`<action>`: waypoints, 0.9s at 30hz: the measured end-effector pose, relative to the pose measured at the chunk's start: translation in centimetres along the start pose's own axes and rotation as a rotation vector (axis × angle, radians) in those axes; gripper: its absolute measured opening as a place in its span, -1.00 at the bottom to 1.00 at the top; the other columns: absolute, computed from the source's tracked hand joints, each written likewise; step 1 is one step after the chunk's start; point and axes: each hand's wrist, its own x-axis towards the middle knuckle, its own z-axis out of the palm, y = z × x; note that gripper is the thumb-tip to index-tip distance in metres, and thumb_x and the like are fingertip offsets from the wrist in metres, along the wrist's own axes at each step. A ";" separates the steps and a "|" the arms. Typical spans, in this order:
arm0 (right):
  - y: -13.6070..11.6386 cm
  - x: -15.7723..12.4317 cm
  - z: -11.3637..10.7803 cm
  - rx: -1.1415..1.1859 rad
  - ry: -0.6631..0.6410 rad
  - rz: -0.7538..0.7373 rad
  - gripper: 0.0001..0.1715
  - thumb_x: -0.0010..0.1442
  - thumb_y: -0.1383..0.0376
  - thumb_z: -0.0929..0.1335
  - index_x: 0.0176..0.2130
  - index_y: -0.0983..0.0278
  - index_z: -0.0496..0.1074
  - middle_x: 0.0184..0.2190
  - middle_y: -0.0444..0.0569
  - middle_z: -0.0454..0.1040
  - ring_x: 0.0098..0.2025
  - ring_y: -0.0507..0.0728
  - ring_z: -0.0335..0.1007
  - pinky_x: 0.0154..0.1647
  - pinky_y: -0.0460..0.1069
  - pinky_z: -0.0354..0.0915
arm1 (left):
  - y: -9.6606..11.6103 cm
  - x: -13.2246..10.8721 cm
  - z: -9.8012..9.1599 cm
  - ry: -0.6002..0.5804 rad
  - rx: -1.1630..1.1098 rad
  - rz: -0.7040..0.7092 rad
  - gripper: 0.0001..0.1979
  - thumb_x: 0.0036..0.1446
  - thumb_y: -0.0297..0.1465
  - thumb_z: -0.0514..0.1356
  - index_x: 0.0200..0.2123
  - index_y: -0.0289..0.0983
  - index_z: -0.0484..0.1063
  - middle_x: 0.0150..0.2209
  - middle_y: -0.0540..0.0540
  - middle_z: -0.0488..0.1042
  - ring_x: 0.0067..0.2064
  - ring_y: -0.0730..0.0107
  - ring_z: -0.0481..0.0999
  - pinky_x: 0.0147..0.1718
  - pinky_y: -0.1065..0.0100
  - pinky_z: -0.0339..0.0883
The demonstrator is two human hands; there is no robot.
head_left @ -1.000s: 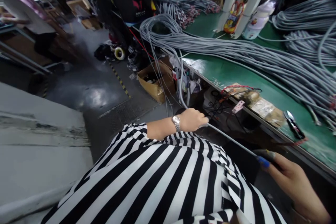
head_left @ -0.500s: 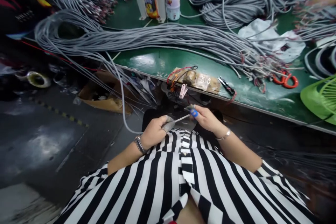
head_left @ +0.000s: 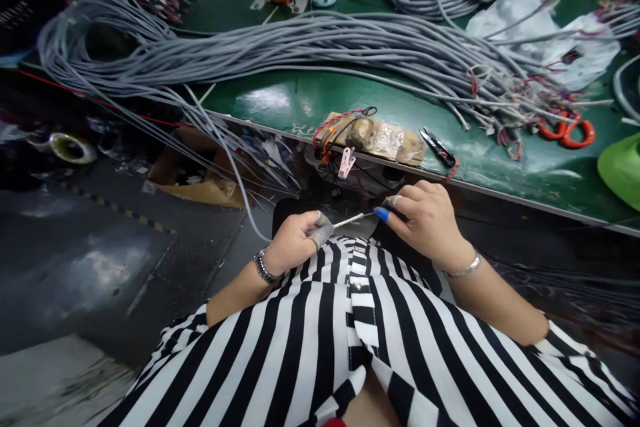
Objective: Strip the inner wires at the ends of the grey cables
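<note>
My left hand (head_left: 293,240) is closed around a grey cable, with grey wrapping on its thumb and finger. The pale end of that cable (head_left: 349,220) sticks out to the right of the fingers, and its grey length (head_left: 235,170) runs up from the wrist to the bench. A thin dark strand (head_left: 369,214) spans from the cable's tip to my right hand (head_left: 430,223). The right fingertips, one with a blue cover, are pinched together on the strand. Both hands are above my lap, in front of the bench edge.
A long bundle of grey cables (head_left: 280,47) lies across the green bench (head_left: 270,103). Near the edge are a taped block (head_left: 390,140), a pink clothes peg (head_left: 346,163) and small snips (head_left: 438,147). Orange-handled scissors (head_left: 577,132) lie right. An open cardboard box (head_left: 200,180) stands below.
My right hand has moved right, away from the cable tip, and turned so its back faces up. A thin strand now shows between them. The left hand keeps its grip. The view has shifted slightly.
</note>
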 end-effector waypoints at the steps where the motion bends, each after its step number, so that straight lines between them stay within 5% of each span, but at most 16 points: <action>1: 0.1 0.0 0.0 -0.007 -0.001 -0.002 -0.61 0.22 0.10 0.28 -0.51 0.28 0.41 -0.51 -0.03 0.36 -0.39 0.10 0.08 -0.34 0.05 -0.08 | 0.1 0.0 0.0 0.005 0.007 -0.001 -0.88 0.08 -0.40 0.15 -0.46 -0.33 0.37 -0.54 0.05 0.40 -0.50 0.58 0.34 -0.48 0.55 0.21; 9: -0.1 -0.1 1.1 0.087 -0.026 -0.032 -0.60 0.22 0.09 0.28 -0.50 0.28 0.40 -0.49 -0.02 0.35 -0.37 0.11 0.09 -0.33 0.05 -0.07 | 0.4 -0.4 -0.1 -0.017 -0.040 -0.018 -0.89 0.07 -0.42 0.15 -0.47 -0.34 0.36 -0.54 0.05 0.40 -0.50 0.59 0.34 -0.50 0.56 0.21; 18: -0.6 -0.4 2.7 0.599 -0.099 -0.016 -0.78 0.24 0.24 0.25 -0.36 0.29 0.41 -0.46 -0.04 0.37 -0.38 0.08 0.18 -0.31 0.00 0.10 | 0.7 -0.1 0.1 -0.036 -0.097 0.008 -0.89 0.09 -0.40 0.16 -0.37 -0.34 0.44 -0.46 0.00 0.49 -0.42 0.52 0.46 -0.41 0.54 0.34; 22: -0.6 -0.5 3.0 0.553 -0.088 0.032 -0.81 0.22 0.26 0.26 -0.35 0.28 0.42 -0.46 -0.04 0.36 -0.37 0.09 0.19 -0.32 -0.01 0.10 | 0.7 0.2 0.0 -0.067 -0.130 0.038 -0.76 0.15 -0.35 0.13 -0.15 -0.30 0.48 -0.23 -0.08 0.56 -0.22 0.41 0.53 -0.18 0.44 0.40; 27: -0.4 -0.6 2.8 0.425 -0.063 -0.043 -0.80 0.21 0.25 0.27 -0.30 0.28 0.45 -0.41 0.00 0.41 -0.35 0.11 0.18 -0.31 0.02 0.08 | 0.4 0.3 -0.5 -0.058 0.014 0.028 -0.75 0.13 -0.37 0.13 -0.16 -0.27 0.53 -0.27 -0.04 0.58 -0.25 0.40 0.54 -0.22 0.45 0.40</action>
